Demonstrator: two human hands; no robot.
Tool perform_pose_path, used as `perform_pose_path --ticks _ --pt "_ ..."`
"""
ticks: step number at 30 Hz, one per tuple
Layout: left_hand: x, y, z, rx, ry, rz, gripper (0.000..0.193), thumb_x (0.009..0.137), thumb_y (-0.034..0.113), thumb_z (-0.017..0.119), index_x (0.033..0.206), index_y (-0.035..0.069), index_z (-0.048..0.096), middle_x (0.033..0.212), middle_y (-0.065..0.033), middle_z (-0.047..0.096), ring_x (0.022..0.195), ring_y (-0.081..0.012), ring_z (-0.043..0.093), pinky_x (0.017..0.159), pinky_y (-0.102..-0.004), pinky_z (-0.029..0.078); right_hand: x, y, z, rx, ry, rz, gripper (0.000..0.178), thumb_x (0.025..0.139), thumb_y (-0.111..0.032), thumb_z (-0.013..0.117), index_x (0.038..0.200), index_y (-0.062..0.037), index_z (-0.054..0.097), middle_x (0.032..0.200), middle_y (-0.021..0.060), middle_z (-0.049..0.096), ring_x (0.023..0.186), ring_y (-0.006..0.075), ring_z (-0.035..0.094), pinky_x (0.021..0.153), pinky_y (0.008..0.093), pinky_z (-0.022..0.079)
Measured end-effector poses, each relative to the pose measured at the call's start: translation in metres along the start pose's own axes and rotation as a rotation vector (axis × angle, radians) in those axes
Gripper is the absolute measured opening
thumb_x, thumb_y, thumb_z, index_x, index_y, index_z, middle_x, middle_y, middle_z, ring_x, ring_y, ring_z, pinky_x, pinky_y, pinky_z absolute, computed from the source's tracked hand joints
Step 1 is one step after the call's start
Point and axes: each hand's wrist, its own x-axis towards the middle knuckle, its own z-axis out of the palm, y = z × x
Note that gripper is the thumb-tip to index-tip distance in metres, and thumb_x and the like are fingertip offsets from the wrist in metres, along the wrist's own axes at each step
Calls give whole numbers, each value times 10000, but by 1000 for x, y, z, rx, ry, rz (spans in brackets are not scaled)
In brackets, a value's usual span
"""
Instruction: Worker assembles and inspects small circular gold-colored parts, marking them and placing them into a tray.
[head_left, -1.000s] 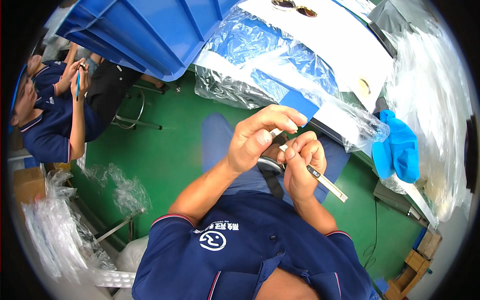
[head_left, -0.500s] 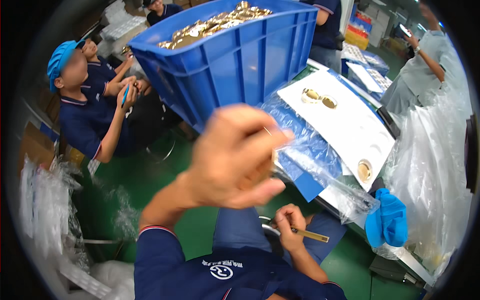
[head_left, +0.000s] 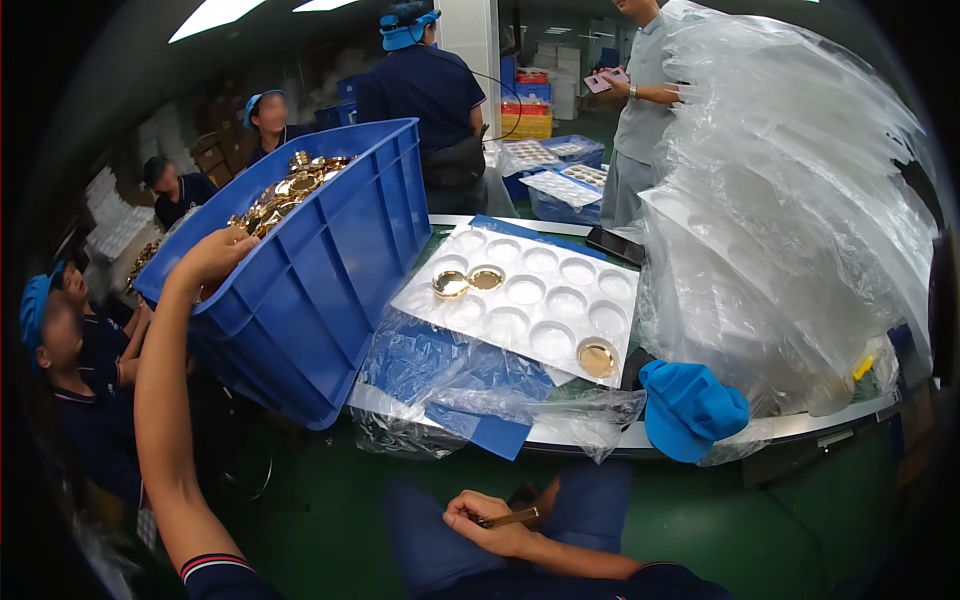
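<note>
My left hand (head_left: 218,254) reaches over the near rim of a blue plastic crate (head_left: 310,260). Its fingers dip among shiny gold-coloured round pieces (head_left: 285,197) heaped inside. The fingertips are hidden, so a grip on any piece cannot be made out. Low over my lap, my right hand (head_left: 490,524) is closed around a slim gold-coloured cutter knife (head_left: 515,518), which points to the right. A white tray with round wells (head_left: 540,290) lies on the table. Two gold round pieces (head_left: 468,281) sit side by side in it, and another gold piece (head_left: 597,357) occupies the near right corner well.
Clear plastic film and a blue sheet (head_left: 490,430) lie at the table's near edge. A blue cap (head_left: 690,410) rests right of the tray, below a large heap of clear plastic bags (head_left: 770,220). A dark phone (head_left: 615,246) lies behind the tray. Several people are around.
My left hand has moved from in front of me, leftward to the crate. The view has shifted, bringing the whole tray into sight. My right hand still holds the cutter knife.
</note>
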Motion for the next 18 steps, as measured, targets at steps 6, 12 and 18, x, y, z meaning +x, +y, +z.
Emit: perform_pose_path --ticks 6,12,18 --pt "-10 6 -21 -4 577 320 295 894 243 516 996 -19 605 934 -125 623 868 -197 583 796 -280 433 -6 30 -14 -145 -121 -39 144 813 -149 639 889 -48 570 744 45 508 617 126 507 542 257 413" --pt "-101 153 39 -264 1051 738 208 853 39 535 1049 -14 578 970 -103 618 873 -176 596 786 -267 469 -29 83 -38 -168 -163 33 151 778 -86 649 875 -28 549 763 62 512 634 164 530 560 281 429" --pt "-113 235 154 -121 296 974 110 720 97 656 824 75 629 725 -43 589 651 -218 575 584 -324 452 -42 112 -49 -120 -210 85 134 764 -88 648 821 -18 548 769 76 520 663 198 547 597 311 433"
